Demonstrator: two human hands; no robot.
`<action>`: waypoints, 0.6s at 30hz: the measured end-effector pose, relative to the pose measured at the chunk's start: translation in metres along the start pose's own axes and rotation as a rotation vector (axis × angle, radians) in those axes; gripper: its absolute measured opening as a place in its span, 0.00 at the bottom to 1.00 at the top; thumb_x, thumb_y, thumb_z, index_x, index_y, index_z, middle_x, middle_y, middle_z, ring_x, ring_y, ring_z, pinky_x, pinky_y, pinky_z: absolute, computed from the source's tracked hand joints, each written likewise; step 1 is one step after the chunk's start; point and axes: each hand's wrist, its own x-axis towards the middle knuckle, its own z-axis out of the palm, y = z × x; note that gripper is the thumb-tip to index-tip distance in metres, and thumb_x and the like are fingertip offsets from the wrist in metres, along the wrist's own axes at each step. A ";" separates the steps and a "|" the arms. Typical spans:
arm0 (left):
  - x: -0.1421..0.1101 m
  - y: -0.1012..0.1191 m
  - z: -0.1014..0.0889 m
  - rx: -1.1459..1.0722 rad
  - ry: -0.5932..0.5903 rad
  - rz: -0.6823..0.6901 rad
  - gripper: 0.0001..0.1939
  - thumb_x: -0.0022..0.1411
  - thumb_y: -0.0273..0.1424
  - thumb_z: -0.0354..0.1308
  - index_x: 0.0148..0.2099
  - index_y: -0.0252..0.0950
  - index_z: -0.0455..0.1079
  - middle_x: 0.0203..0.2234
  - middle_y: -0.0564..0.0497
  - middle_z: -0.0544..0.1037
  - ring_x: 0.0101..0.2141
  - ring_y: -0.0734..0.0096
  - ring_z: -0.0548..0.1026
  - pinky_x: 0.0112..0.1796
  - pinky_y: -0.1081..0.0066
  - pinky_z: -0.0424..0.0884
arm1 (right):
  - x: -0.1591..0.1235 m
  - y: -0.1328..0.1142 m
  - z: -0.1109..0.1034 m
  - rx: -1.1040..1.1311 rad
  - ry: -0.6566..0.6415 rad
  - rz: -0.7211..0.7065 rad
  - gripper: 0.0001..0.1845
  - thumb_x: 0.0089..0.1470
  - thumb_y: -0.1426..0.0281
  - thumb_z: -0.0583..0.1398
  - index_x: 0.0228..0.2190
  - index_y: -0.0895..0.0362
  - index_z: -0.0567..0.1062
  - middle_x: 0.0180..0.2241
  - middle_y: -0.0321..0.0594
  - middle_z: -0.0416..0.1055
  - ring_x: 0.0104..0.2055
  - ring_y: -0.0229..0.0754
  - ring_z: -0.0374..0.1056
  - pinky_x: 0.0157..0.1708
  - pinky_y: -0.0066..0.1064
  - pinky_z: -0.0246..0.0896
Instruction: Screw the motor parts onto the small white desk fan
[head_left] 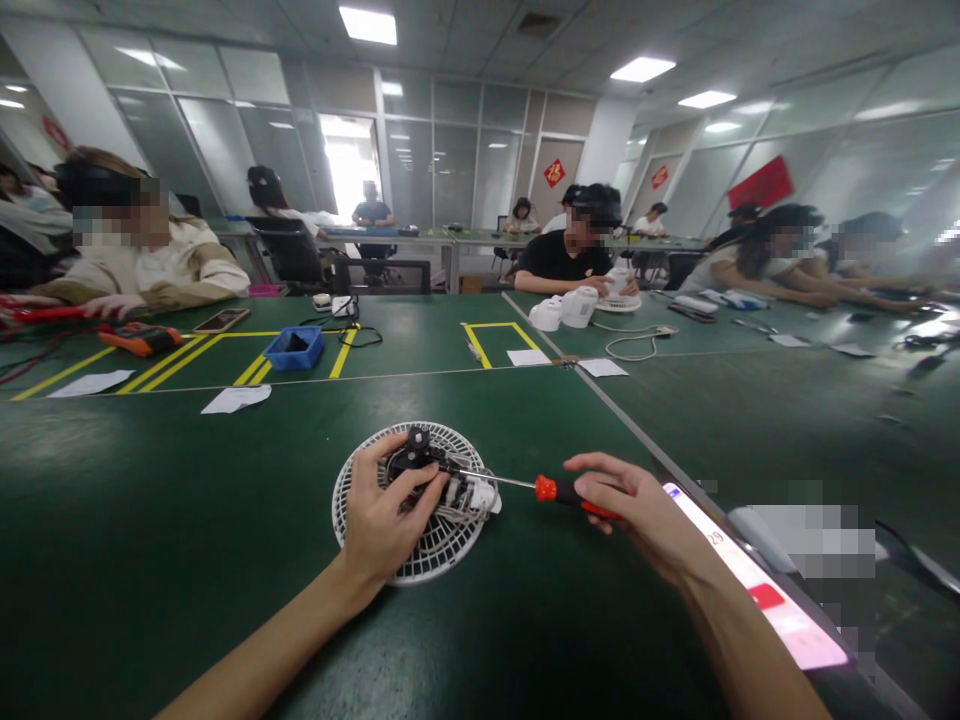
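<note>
A round white fan grille (352, 530) lies on the green tabletop, with a black fan motor assembly (417, 448) resting over it. My left hand (386, 515) grips the motor assembly, thumb and fingers closed about its right part. From the right, my right hand (619, 495) holds a screwdriver (551, 488) with a red and black handle. Its metal shaft points left and its tip meets the motor assembly near my left fingertips; the exact contact point is too small to make out. A small white part (482, 495) and loose wires sit beside the motor.
A lit phone (757, 580) lies right of my right forearm. Beyond are paper slips (236, 399), a blue bin (294, 348), an orange multimeter (142, 339) and white housings (577, 306). Across the table a person in black (562, 260) handles white parts; others sit around.
</note>
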 end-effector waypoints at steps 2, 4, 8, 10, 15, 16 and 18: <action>-0.001 0.000 0.000 0.008 0.001 0.002 0.08 0.58 0.27 0.70 0.41 0.38 0.78 0.53 0.44 0.69 0.52 0.57 0.73 0.50 0.53 0.76 | 0.001 0.003 -0.002 0.024 0.016 -0.042 0.28 0.36 0.57 0.76 0.38 0.56 0.78 0.31 0.37 0.77 0.28 0.39 0.69 0.26 0.29 0.62; -0.001 0.000 0.000 0.016 -0.003 0.004 0.08 0.59 0.27 0.69 0.41 0.38 0.78 0.53 0.44 0.69 0.52 0.58 0.73 0.50 0.53 0.76 | 0.001 0.004 -0.002 0.052 0.025 -0.070 0.27 0.33 0.60 0.78 0.37 0.54 0.79 0.37 0.39 0.78 0.37 0.44 0.73 0.35 0.31 0.67; -0.001 0.001 0.000 0.026 -0.008 0.002 0.07 0.59 0.28 0.69 0.41 0.38 0.78 0.53 0.44 0.69 0.52 0.57 0.72 0.50 0.54 0.76 | -0.001 0.001 0.002 0.076 0.027 -0.058 0.28 0.36 0.55 0.77 0.38 0.54 0.81 0.39 0.40 0.78 0.40 0.45 0.74 0.35 0.30 0.70; -0.001 0.001 -0.001 0.028 -0.005 0.001 0.07 0.59 0.28 0.69 0.41 0.38 0.77 0.52 0.44 0.69 0.52 0.58 0.72 0.50 0.54 0.76 | -0.002 -0.001 0.004 0.067 -0.001 0.030 0.32 0.44 0.47 0.71 0.45 0.55 0.80 0.35 0.42 0.78 0.33 0.43 0.73 0.26 0.29 0.68; 0.000 0.001 0.000 0.021 -0.012 -0.003 0.07 0.59 0.28 0.69 0.41 0.38 0.77 0.52 0.44 0.69 0.52 0.57 0.72 0.50 0.54 0.76 | -0.003 -0.004 0.003 0.016 -0.063 0.145 0.36 0.52 0.45 0.64 0.53 0.58 0.75 0.23 0.39 0.76 0.18 0.35 0.63 0.14 0.24 0.55; 0.000 0.001 0.001 0.019 -0.011 -0.004 0.07 0.59 0.28 0.69 0.41 0.38 0.77 0.52 0.44 0.69 0.52 0.58 0.72 0.49 0.54 0.76 | -0.003 -0.004 0.003 0.018 -0.056 0.126 0.35 0.51 0.47 0.66 0.52 0.58 0.76 0.23 0.38 0.76 0.17 0.34 0.62 0.14 0.23 0.54; 0.001 0.001 0.001 0.015 -0.007 -0.003 0.07 0.59 0.28 0.69 0.41 0.38 0.77 0.52 0.44 0.69 0.52 0.58 0.72 0.49 0.54 0.76 | -0.002 -0.004 0.002 0.030 -0.043 0.090 0.36 0.48 0.49 0.68 0.51 0.58 0.76 0.23 0.38 0.77 0.18 0.33 0.61 0.14 0.22 0.52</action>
